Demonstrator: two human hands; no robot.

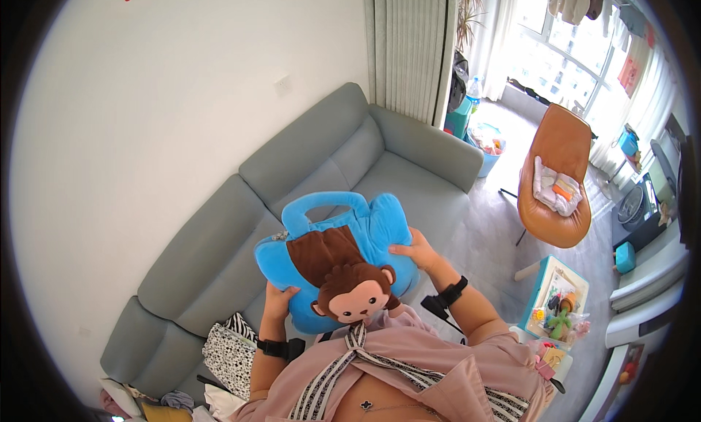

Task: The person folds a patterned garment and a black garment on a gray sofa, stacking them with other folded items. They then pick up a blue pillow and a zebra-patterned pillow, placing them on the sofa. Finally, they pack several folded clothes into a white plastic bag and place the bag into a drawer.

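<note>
Between my two hands is a blue plush bag (328, 225) with a looped handle at its far edge and a brown plush monkey (350, 293) on its front. My left hand (280, 300) grips the bag's lower left corner, thumb on top. At the right side, my right hand (419, 251) holds the bag with the thumb over the blue fabric. The monkey's face points up at me, close to my chest. A zipper end shows near the left base of the handle. The fingers under the bag are hidden.
A grey sofa (432, 148) stands along the wall, with a black-and-white patterned cloth (227, 356) on its near part. To the right are a brown leather chair (558, 143) holding folded items and a small table (536, 290) with toys. A blue bucket (490, 162) stands beyond the sofa.
</note>
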